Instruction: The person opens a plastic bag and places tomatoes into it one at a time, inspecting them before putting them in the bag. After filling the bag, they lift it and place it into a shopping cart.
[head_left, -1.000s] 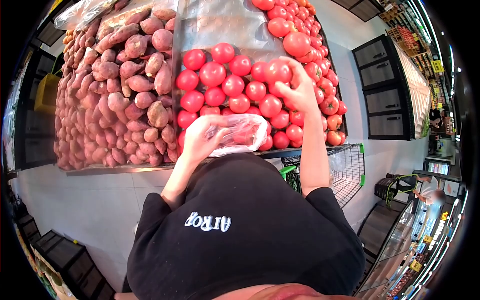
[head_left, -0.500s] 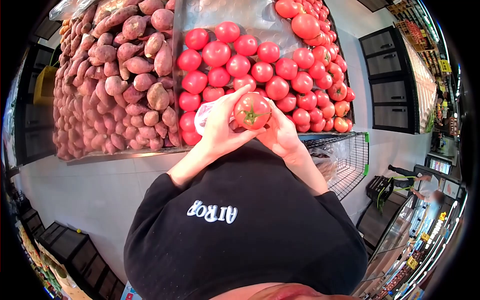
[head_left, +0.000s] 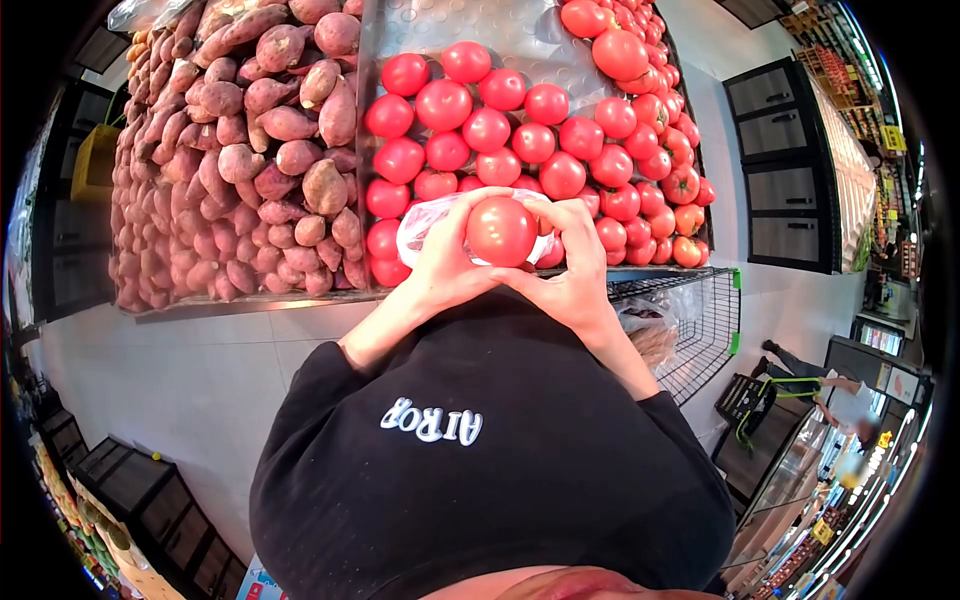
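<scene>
Both hands meet at the near edge of the tomato bin [head_left: 505, 25]. The left hand [head_left: 445, 268] pinches a clear plastic bag [head_left: 425, 228] and props the tomato [head_left: 500, 230], while the right hand [head_left: 572, 285] cups the fruit from the other side. To bag it well, I'd spread the bag's mouth wide beneath the tomato, then lower it gently rather than drop it

Your left hand [head_left: 445, 268] and right hand [head_left: 572, 282] meet above your black shirt [head_left: 480, 500], both cupping a round red tomato [head_left: 500, 231]. The left hand also grips a clear thin plastic bag [head_left: 422, 224]. Beyond lie a heap of red tomatoes [head_left: 490, 100] and purple-brown sweet potatoes [head_left: 250, 150].
</scene>
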